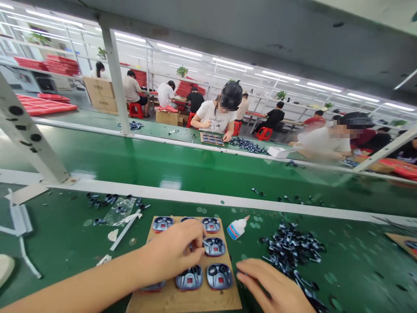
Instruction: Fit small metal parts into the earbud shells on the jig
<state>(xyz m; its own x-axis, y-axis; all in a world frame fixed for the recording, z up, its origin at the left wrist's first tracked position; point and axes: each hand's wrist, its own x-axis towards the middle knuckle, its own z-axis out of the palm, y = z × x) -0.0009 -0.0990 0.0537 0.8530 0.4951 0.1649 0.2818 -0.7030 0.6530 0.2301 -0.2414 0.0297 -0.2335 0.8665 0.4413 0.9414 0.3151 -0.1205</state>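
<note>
My left hand (172, 252) reaches over a wooden board (185, 300) and pinches a small dark part (195, 247) against one of the grey-blue moulded pieces (215, 247). Several such pieces, each with a red square centre, sit in rows on the board, and my left forearm hides part of them. My right hand (270, 287) lies at the lower right, between the board and a heap of small dark-and-silver parts (291, 250). Its fingertips are close to the board's right edge. Whether those fingers hold anything is hidden.
A white glue bottle (237, 228) lies beyond the board on the green bench (352, 278). Loose parts and a clear plastic bag (120, 213) lie to the left. A white rail (208, 198) runs behind, and co-workers (216, 117) sit across the bench.
</note>
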